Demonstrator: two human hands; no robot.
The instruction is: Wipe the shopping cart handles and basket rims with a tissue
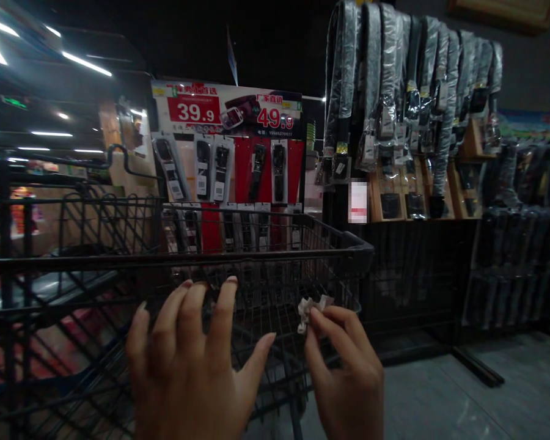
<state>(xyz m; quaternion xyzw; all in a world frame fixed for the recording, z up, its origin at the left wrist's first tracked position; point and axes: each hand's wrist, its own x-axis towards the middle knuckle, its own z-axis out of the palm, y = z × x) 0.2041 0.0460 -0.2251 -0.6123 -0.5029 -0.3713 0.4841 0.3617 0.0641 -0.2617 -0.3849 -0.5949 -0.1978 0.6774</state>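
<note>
My left hand (197, 348) is raised in front of a dark wire shopping cart (256, 259), back of the hand toward me, fingers spread and holding nothing. To its right, my right hand (348, 366) pinches a crumpled piece of whitish paper (306, 313) between thumb and fingers. The paper sticks out above and left of the fingertips, with the cart's wire side behind it. A gap separates the two hands.
Behind the cart stands a display board (183, 91) with packaged belts (220, 168) and price signs. Plastic-wrapped belts (387, 73) hang at the upper right above boxed goods (392, 195). A black rack foot (479, 366) rests on the grey floor (426, 397).
</note>
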